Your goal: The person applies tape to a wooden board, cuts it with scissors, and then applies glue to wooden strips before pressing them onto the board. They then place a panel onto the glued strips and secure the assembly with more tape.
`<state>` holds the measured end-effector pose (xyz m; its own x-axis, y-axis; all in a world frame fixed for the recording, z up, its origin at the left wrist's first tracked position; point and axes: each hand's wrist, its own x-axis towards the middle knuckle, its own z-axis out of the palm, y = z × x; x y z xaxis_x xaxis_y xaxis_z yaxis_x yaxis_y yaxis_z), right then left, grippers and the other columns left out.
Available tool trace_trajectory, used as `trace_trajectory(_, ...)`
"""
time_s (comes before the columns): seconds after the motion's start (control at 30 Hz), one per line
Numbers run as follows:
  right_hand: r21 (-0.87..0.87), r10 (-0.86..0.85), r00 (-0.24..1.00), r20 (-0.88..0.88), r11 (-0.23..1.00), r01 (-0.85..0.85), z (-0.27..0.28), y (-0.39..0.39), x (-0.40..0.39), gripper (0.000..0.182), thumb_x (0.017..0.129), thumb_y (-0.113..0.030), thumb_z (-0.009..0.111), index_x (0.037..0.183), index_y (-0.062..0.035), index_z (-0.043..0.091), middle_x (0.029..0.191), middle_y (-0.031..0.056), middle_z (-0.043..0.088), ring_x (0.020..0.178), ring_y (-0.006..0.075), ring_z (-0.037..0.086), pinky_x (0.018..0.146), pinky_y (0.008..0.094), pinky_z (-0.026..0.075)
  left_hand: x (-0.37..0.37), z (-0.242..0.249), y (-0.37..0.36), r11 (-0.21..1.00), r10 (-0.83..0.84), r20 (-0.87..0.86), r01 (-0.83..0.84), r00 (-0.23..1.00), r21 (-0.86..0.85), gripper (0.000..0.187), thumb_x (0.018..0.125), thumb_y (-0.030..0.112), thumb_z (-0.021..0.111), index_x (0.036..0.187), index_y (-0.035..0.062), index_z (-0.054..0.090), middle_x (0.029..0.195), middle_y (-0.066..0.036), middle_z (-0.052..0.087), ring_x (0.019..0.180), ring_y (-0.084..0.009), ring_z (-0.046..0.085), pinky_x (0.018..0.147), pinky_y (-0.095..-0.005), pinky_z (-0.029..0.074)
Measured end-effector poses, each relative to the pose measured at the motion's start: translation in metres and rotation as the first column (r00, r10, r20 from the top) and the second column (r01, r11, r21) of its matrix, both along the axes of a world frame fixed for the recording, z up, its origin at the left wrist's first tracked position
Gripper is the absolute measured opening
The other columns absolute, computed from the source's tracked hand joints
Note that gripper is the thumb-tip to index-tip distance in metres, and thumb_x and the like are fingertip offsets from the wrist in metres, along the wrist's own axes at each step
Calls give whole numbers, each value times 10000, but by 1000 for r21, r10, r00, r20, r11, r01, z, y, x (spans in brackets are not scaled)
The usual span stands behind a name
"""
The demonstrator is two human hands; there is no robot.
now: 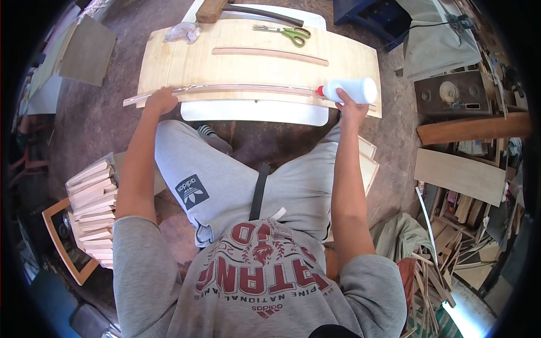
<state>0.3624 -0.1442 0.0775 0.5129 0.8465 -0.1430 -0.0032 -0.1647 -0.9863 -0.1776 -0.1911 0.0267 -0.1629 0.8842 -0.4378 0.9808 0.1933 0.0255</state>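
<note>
Two bare hands at work here, both at the near edge of a pale wooden board (186, 62) that sits on a low white counter (253, 114). Right grip (352, 107) is wrapped around a white squeeze bottle (354, 90), tipped over sideways so its red cap (320, 90) points left, at the long wooden strip (248, 89). Can't tell if the tip actually touches the wood. Left grip (162, 100) is closed on that same strip close to its left end, though most of the fingers are hidden from up here. The strip runs pretty much all the way between the two grips, with a shiny wet-looking line along it, and its left end pokes out past the left grip, over the board's edge.

Beyond the strip, farther out from both grips, a shorter wooden strip (270, 54) lies roughly parallel. Past that one are green-handled scissors (293, 37), ahead and to the left of the right grip, blades pointing left. Crumpled clear plastic (183, 32) sits straight out ahead of the left grip, near the far edge.
</note>
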Motion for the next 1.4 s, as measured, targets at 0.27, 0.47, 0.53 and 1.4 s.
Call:
trace_trajectory(0.27,-13,-53,998,-43,999,53,1,-3,7,609,744,15,841,1284,-20,562,1210,150,655,1058,311,673,750,454,640,3,4,-2,1000,5,-10,-5,1000,-1,511,869,269,494,1302,13,579,1333,-255,591,1239,-407,582,1053,-497,467)
trace_trajectory(0.47,-26,-65,993,-95,998,63,-5,-3,23,595,757,30,824,1289,-21,562,1230,164,648,1069,318,671,723,455,643,2,3,1,1000,-1,0,1,1000,-18,503,867,256,491,1294,5,578,1329,-266,589,1237,-415,580,1055,-495,465)
trace_trajectory(0.53,-22,-77,990,-116,997,75,-6,-3,25,573,766,26,818,1280,-18,568,1226,164,650,1063,316,674,723,448,645,1,1,0,1000,-8,1,8,1000,-14,505,867,250,489,1300,3,572,1332,-270,584,1236,-420,579,1056,-496,463)
trace_trajectory(1.4,-40,-176,906,-385,984,174,-43,-10,115,516,822,-37,770,1293,-22,560,1164,175,673,967,333,714,666,430,670,5,23,0,984,-14,-13,12,1000,-176,695,875,265,477,1524,30,395,1588,-247,336,1429,-396,402,1189,-437,333)
